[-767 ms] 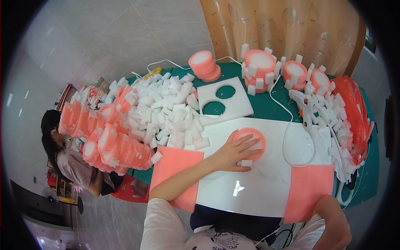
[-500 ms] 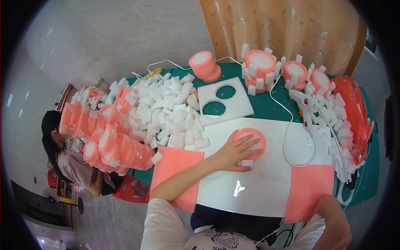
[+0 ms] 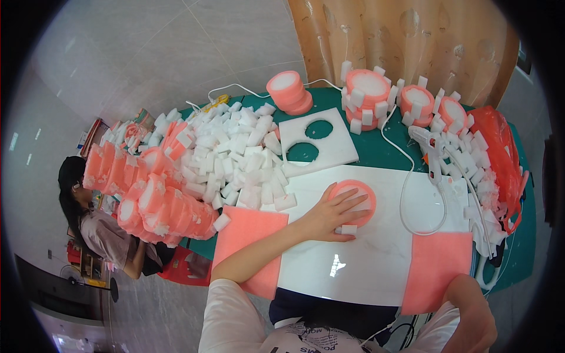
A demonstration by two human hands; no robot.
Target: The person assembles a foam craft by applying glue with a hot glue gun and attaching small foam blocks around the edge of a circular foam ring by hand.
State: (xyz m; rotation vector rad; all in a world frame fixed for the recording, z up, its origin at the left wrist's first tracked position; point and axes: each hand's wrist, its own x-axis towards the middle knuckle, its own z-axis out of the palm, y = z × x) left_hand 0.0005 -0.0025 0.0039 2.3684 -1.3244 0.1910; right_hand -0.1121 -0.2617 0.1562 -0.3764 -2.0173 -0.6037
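My left hand [image 3: 332,215] lies flat with its fingers spread over a round pink foam piece [image 3: 371,197], covering much of its left side. The foam piece rests on a glossy white board [image 3: 376,265]. A small white foam block [image 3: 349,230] sits against the thumb, at the lower edge of the pink round. As for my right arm, only the bent elbow and part of the forearm show at the lower right, and the right hand is out of view. A white glue gun [image 3: 434,156] with its cable stands to the right of the board.
White foam blocks [image 3: 235,141] are heaped at the left, beside stacked pink foam rounds [image 3: 170,212]. Behind the board lies a white foam sheet [image 3: 344,135] with two round holes. Pink foam pads [image 3: 438,265] flank the board. A red plastic bag [image 3: 497,141] lies far right. Another person [image 3: 106,229] sits at left.
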